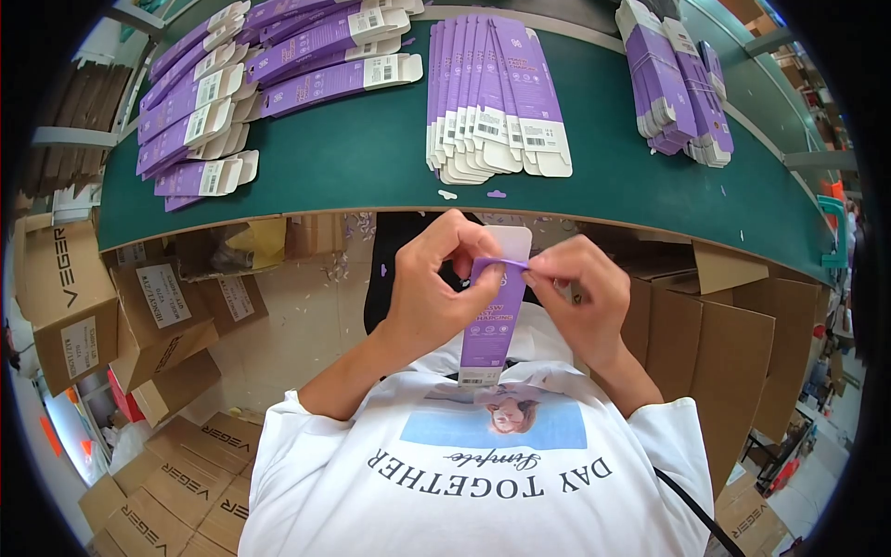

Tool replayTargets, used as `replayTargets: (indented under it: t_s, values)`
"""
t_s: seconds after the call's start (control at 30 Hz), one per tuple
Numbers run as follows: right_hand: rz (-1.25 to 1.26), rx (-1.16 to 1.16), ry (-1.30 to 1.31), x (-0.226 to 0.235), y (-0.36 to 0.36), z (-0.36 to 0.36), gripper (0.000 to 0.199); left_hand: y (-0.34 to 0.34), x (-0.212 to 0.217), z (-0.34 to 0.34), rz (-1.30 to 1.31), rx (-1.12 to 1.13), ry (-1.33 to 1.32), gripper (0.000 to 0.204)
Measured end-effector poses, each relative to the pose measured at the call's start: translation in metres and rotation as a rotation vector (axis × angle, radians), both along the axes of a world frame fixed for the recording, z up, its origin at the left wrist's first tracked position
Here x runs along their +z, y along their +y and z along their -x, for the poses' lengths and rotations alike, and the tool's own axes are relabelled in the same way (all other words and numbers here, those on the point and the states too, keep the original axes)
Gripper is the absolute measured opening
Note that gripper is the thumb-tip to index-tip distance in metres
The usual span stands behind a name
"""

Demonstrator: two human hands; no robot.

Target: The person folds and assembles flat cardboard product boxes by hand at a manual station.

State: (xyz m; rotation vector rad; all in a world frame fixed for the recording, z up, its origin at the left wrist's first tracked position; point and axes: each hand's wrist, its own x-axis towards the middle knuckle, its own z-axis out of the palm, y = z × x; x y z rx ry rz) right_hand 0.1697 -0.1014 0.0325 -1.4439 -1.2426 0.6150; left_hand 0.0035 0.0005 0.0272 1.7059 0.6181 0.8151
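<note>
Left hand (pixel 425 288) and right hand (pixel 589 288) both pinching folded upper end of flat purple-and-white carton (pixel 490 325), mid-frame. Beyond: smooth green table (pixel 343 158); fanned cartons (pixel 483 84) upper centre, overlapping cartons (pixel 325 85) upper left, banded bundles (pixel 661 84) upper right. Brown corrugated boxes (pixel 65 297) crowd left side.

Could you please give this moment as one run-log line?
left hand: pinching purple carton near its top | right hand: pinching its upper right edge | green table: overlapping flat cartons, banded cartons
</note>
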Motion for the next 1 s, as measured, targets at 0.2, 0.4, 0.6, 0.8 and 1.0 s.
replayTargets:
  t_s: [0.2,0.4,0.6,0.8,1.0]
  values:
    - [-0.099,0.131,-0.159,0.011,0.005,-0.010,0.018,-0.001,-0.010,0.000,0.102,-0.072,-0.186,0.021]
    - [0.217,0.411,-0.071,0.044,0.027,-0.031,0.015,0.004,-0.006,0.002,-0.005,-0.137,-0.171,0.020]
    - [0.229,0.208,0.504,0.033,0.020,-0.032,0.016,0.004,0.001,-0.001,-0.100,-0.091,-0.099,0.019]
    - [0.203,-0.043,-0.440,0.008,0.006,-0.045,0.014,0.017,-0.030,-0.007,-0.414,-0.013,-0.096,0.020]
    - [0.232,0.106,0.051,0.009,0.007,-0.017,0.011,0.022,-0.034,-0.016,-0.403,-0.012,-0.109,0.021]
